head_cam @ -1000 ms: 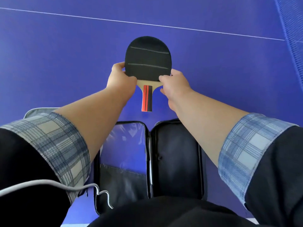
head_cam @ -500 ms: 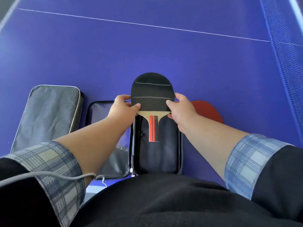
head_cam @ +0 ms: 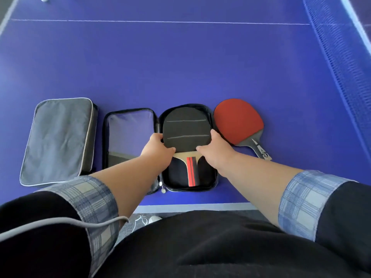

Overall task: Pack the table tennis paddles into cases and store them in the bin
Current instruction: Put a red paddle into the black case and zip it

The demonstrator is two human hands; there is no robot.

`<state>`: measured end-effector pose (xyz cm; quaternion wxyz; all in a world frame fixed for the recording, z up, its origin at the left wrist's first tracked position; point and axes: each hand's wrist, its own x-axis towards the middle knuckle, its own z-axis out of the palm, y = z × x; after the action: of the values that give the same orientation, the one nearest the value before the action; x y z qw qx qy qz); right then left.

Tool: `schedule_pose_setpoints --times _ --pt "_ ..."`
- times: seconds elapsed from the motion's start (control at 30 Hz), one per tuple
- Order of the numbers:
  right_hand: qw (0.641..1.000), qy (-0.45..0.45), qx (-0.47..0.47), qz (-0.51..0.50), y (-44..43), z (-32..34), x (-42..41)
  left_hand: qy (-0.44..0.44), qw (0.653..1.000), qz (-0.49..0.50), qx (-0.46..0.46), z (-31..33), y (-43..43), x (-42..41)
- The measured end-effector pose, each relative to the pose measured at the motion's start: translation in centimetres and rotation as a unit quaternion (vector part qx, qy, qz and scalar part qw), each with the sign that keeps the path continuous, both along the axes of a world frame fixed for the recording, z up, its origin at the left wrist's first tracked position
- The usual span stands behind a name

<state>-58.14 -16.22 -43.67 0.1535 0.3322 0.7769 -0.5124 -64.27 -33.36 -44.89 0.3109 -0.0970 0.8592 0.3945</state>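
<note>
A black-faced paddle [head_cam: 185,129] with a red-striped handle lies inside the right half of an open black case [head_cam: 212,177]. My left hand [head_cam: 158,149] grips the blade's lower left edge and my right hand [head_cam: 214,151] grips its lower right edge. The case's left half [head_cam: 128,133] has a clear pocket and lies flat. A red-faced paddle [head_cam: 237,121] rests on the table just right of the case, handle pointing toward the near right.
A closed grey case [head_cam: 58,139] lies at the left on the blue table [head_cam: 180,67]. The net [head_cam: 345,63] runs along the right side. The table's near edge [head_cam: 192,207] is close to my body. No bin is in view.
Both hands brought the black paddle down from above the table into the open case's right half. The view shifted, revealing the grey case and the red paddle.
</note>
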Motion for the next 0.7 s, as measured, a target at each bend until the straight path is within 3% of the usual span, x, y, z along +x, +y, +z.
schedule_pose_setpoints --times 0.27,0.47,0.6,0.7 --pt "0.964 -0.081 0.187 0.174 -1.4 -1.1 0.4 0.029 0.993 -0.079 -0.086 -0.1 0.6 0.4" --pt "0.944 -0.103 0.23 0.212 -1.0 -1.4 0.2 0.021 0.972 -0.154 -0.178 1.1 1.1 0.6" --pt "0.963 -0.019 0.211 0.167 1.5 -0.1 0.7 0.049 0.985 -0.086 -0.142 1.8 1.7 0.4" --pt "0.968 0.043 0.235 0.08 5.7 1.2 1.1 0.091 0.985 -0.116 -0.095 3.0 4.6 0.2"
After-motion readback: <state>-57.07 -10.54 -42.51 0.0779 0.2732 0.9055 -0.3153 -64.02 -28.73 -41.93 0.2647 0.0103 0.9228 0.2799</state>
